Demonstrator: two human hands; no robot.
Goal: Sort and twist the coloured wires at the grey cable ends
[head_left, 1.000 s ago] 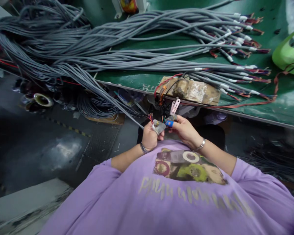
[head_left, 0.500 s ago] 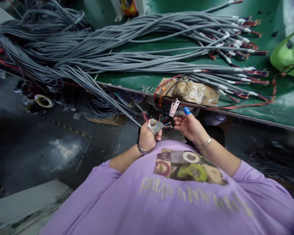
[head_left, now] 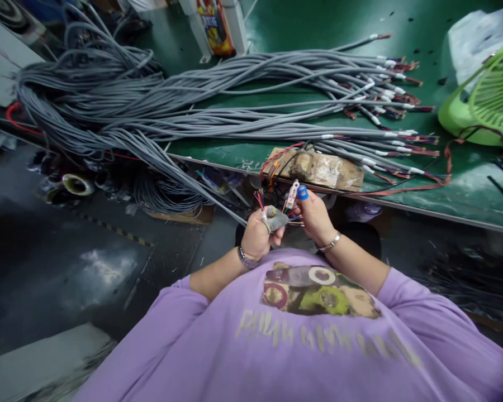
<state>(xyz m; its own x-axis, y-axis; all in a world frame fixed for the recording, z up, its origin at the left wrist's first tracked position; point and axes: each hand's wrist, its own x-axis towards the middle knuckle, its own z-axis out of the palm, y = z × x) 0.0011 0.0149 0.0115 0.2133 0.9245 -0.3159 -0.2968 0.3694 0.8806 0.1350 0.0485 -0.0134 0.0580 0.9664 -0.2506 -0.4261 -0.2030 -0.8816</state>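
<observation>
My left hand is closed round the end of a grey cable, with worn grey finger covers on its fingers. Thin coloured wires fan out to the right of these fingers, and another tuft of wires sticks up beside the thumb. Close by on the right is my right hand, a blue cover on its thumb. Its fingers pinch a small pale pink clip-like tool, which overlaps the wires. My right fingertips are partly hidden behind the thumb.
Long grey cables with white-banded, stripped ends lie across the green bench. A taped wooden block sits at its front edge. A green fan stands on the right. Coiled cable lies below the bench.
My right hand has moved left, bringing the pink tool against the wires at my left hand. My left hand keeps its grip on the cable. The view has shifted slightly.
</observation>
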